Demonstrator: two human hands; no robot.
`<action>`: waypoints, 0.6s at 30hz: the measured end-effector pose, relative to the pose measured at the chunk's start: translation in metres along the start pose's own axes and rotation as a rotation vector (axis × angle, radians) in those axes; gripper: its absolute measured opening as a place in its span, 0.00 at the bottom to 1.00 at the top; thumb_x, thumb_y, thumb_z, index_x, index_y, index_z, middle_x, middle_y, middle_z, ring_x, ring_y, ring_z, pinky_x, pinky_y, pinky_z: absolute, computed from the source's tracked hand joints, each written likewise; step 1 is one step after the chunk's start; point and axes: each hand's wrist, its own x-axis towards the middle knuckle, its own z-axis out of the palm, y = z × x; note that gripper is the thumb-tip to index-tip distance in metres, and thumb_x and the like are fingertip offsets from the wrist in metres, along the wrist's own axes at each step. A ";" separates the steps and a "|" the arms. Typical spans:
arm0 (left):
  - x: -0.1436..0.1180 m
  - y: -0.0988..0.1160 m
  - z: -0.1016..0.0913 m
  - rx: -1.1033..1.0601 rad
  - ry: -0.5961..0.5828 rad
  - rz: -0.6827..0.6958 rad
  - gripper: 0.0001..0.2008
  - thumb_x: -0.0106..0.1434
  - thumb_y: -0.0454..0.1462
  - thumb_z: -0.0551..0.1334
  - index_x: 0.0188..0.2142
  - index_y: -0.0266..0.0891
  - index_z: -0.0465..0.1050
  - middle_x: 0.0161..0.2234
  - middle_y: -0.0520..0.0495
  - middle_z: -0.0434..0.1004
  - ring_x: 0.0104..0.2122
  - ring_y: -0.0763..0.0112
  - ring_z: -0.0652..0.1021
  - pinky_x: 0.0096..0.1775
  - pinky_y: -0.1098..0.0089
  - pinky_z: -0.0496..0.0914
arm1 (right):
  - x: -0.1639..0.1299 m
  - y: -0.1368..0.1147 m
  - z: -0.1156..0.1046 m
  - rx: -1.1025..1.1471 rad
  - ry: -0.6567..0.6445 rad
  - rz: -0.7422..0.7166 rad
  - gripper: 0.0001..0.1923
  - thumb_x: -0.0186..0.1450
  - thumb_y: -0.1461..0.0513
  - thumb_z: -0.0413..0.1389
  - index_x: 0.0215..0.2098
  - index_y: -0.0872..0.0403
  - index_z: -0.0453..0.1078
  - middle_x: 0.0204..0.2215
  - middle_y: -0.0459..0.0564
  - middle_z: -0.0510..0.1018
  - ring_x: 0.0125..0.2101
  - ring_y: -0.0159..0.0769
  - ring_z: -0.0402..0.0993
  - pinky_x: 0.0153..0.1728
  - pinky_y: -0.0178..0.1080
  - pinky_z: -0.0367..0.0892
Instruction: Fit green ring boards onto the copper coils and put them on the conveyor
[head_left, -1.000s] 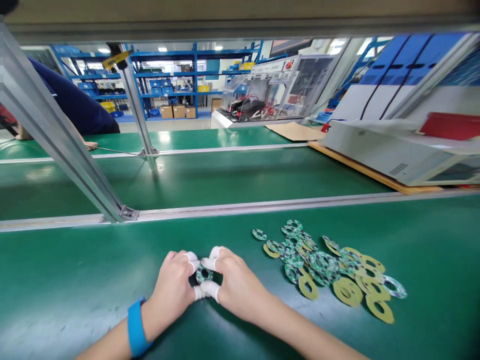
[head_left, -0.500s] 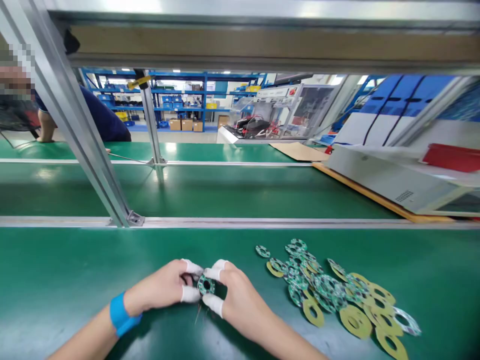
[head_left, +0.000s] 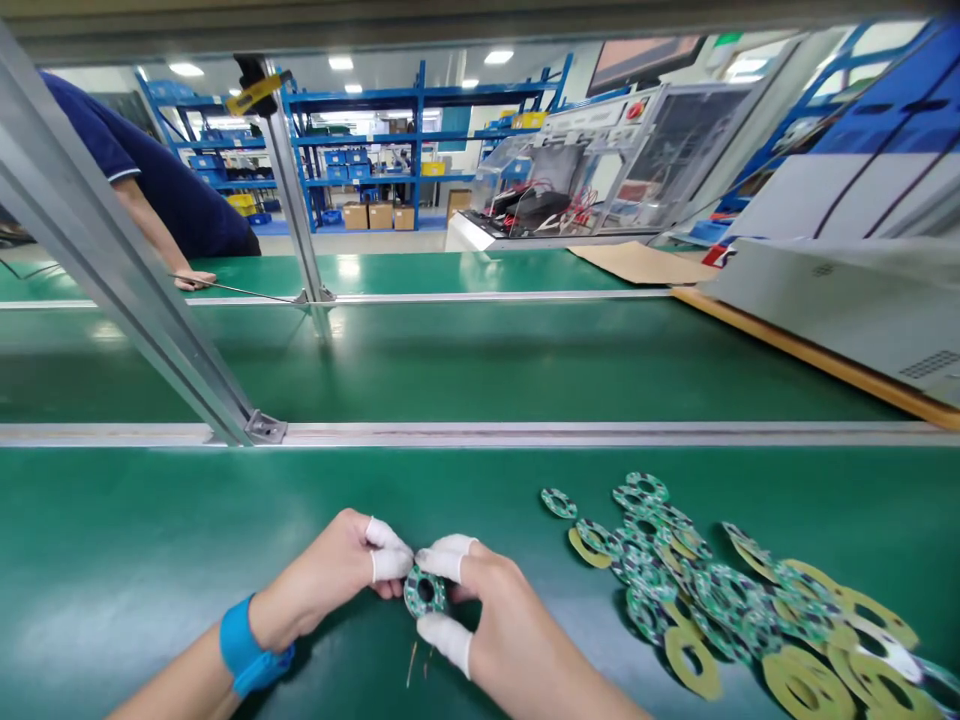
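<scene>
A small green ring-shaped circuit board [head_left: 425, 592] is held low over the green bench, its round hole facing me. My right hand [head_left: 480, 600] grips it between thumb and fingers, at the top and bottom of the rim. With thumb and index finger pinched together, my left hand [head_left: 352, 560] meets its upper left edge; what lies behind those fingertips is hidden. White finger covers sit on the fingertips of both hands. Below the board hang thin wire-like strands [head_left: 411, 664]. A blue wristband [head_left: 247, 645] circles my left wrist.
Right of my hands lies a loose pile of green and yellow ring-shaped boards [head_left: 720, 600]. A metal rail [head_left: 480, 434] crosses behind the bench, with a slanting metal post [head_left: 180, 340] at left. Across the bench, a person in dark blue rests a hand [head_left: 195, 280] on the green surface.
My view has tilted up and shifted left. My left thumb and index finger, apart at the board's left side before, are now pinched together at its upper left. My right hand keeps its grip.
</scene>
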 end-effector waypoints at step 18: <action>0.002 0.007 0.007 -0.055 0.081 -0.040 0.04 0.42 0.35 0.60 0.17 0.34 0.70 0.14 0.54 0.67 0.18 0.77 0.65 0.25 0.73 0.59 | -0.001 0.002 0.004 0.022 0.031 -0.036 0.15 0.52 0.73 0.57 0.35 0.51 0.74 0.33 0.47 0.75 0.35 0.37 0.69 0.38 0.37 0.62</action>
